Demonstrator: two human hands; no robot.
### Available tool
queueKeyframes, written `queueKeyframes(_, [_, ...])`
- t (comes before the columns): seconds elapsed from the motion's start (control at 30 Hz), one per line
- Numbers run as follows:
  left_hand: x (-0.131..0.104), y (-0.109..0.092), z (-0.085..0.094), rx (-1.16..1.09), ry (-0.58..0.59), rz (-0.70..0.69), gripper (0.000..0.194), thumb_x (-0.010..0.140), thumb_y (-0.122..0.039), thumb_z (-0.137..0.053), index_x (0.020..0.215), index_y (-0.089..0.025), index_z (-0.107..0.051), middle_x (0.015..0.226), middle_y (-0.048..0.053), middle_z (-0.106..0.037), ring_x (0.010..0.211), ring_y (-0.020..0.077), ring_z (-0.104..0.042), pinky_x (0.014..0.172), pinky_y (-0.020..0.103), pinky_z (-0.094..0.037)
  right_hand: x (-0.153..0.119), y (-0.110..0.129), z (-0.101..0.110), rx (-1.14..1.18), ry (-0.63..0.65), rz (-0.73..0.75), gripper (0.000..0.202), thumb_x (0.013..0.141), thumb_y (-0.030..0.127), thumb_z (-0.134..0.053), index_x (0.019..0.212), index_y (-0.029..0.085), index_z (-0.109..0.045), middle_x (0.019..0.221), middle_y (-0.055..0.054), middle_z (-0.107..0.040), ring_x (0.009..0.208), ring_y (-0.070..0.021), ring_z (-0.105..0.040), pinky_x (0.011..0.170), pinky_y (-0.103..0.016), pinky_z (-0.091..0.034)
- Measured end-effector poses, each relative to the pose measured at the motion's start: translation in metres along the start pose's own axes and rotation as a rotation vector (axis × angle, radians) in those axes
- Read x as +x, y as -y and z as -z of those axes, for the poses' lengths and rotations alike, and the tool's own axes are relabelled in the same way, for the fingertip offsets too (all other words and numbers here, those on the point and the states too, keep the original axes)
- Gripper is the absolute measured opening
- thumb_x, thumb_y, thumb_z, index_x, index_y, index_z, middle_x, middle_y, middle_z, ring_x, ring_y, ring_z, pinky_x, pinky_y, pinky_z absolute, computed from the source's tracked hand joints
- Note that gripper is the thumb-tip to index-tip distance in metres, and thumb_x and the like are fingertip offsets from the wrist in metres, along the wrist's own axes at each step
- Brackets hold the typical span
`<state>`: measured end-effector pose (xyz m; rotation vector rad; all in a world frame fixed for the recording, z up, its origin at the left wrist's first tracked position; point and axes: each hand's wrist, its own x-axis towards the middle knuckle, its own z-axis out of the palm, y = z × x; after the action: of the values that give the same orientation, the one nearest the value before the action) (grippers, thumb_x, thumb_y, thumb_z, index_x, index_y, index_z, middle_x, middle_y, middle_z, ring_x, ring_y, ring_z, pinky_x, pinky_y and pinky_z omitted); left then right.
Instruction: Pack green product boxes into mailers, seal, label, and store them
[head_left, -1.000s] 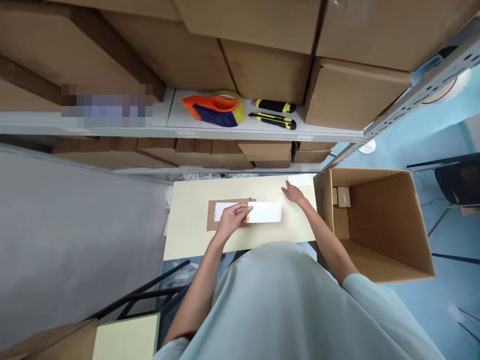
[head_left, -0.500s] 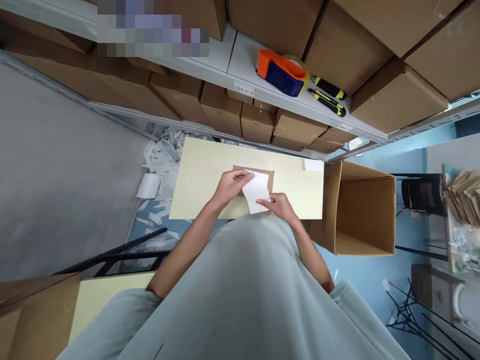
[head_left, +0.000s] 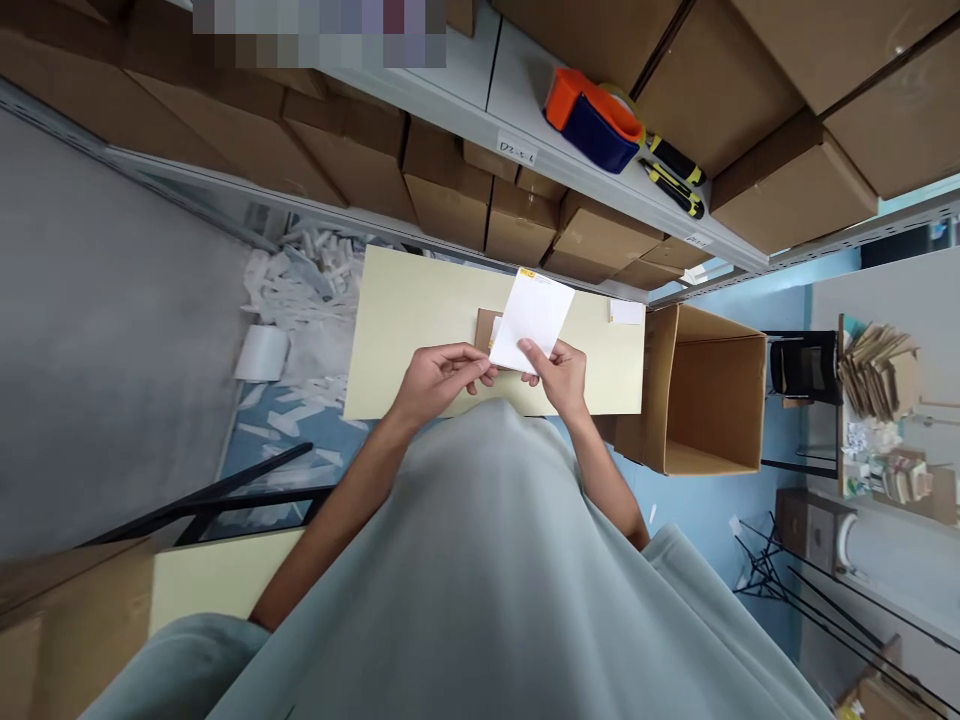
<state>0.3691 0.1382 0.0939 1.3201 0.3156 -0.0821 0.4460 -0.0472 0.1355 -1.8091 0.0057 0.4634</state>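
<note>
A white sheet [head_left: 536, 315] with a small orange mark at its top edge is held tilted above the pale yellow table. My right hand [head_left: 562, 378] grips its lower right part, thumb on top and fingers behind. At the lower left corner of the sheet, my left hand [head_left: 444, 382] has its thumb and fingertips pinched together. Partly hidden behind the sheet lies a flat brown cardboard piece [head_left: 485, 324]. A small white edge shows on it beside the sheet.
The yellow table [head_left: 405, 310] carries a small white card stack [head_left: 625, 312] at its right end. An open cardboard box [head_left: 712, 390] stands to the right. On the shelf ahead lie an orange and blue tape dispenser [head_left: 596, 125] and cutter knives [head_left: 675, 180]. Scrap paper heaps up left.
The sheet has swung upright and higher, its orange mark now showing. My left hand has moved from its top to its lower left corner. My right hand has risen slightly.
</note>
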Motion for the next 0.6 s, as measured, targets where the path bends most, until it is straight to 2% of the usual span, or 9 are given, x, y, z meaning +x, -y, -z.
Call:
queueKeyframes(0.17, [0.002, -0.006, -0.006, 0.023, -0.005, -0.038, 0.035, 0.079, -0.055, -0.087, 0.079, -0.021, -0.078, 0.08, 0.01, -0.082, 0.072, 0.0268, -0.08, 0.057, 0.033, -0.06, -0.003, 0.007, 0.006, 0.006, -0.005, 0.003, 0.057, 0.08, 0.077, -0.09, 0.074, 0.023, -0.073, 0.056, 0.003, -0.066, 0.05, -0.0148, -0.061, 0.048, -0.028, -0.052])
queueKeyframes(0.33, [0.003, -0.007, -0.023, 0.034, -0.039, -0.051, 0.033, 0.08, -0.053, -0.085, 0.08, -0.021, -0.075, 0.08, 0.01, -0.082, 0.073, 0.0264, -0.08, 0.058, 0.033, -0.061, 0.005, -0.007, 0.017, 0.017, 0.041, -0.025, 0.055, 0.084, 0.075, -0.088, 0.081, 0.022, -0.075, 0.058, 0.004, -0.067, 0.049, -0.014, -0.06, 0.049, -0.028, -0.052])
queueKeyframes(0.43, [0.005, -0.006, -0.034, 0.053, -0.048, -0.068, 0.032, 0.08, -0.052, -0.083, 0.079, -0.021, -0.074, 0.08, 0.009, -0.081, 0.075, 0.026, -0.08, 0.06, 0.033, -0.061, 0.013, -0.021, 0.025, -0.121, 0.054, -0.073, 0.056, 0.086, 0.073, -0.089, 0.105, 0.021, -0.079, 0.07, 0.003, -0.073, 0.057, -0.0146, -0.066, 0.056, -0.028, -0.056])
queueKeyframes(0.5, [0.006, -0.003, -0.04, 0.084, -0.051, -0.082, 0.031, 0.082, -0.052, -0.082, 0.08, -0.022, -0.075, 0.081, 0.009, -0.081, 0.076, 0.0251, -0.079, 0.062, 0.033, -0.062, 0.015, -0.029, 0.031, -0.274, 0.016, -0.03, 0.055, 0.087, 0.066, -0.092, 0.119, 0.023, -0.079, 0.084, 0.002, -0.078, 0.064, -0.0138, -0.069, 0.066, -0.027, -0.059])
queueKeyframes(0.6, [0.009, 0.002, -0.05, 0.168, -0.07, -0.106, 0.029, 0.084, -0.05, -0.079, 0.081, -0.022, -0.076, 0.084, 0.008, -0.082, 0.077, 0.0236, -0.078, 0.069, 0.033, -0.063, 0.011, -0.031, 0.044, -0.341, 0.021, 0.11, 0.039, 0.098, 0.06, -0.083, 0.115, 0.025, -0.081, 0.103, -0.002, -0.08, 0.07, -0.0129, -0.069, 0.076, -0.029, -0.06])
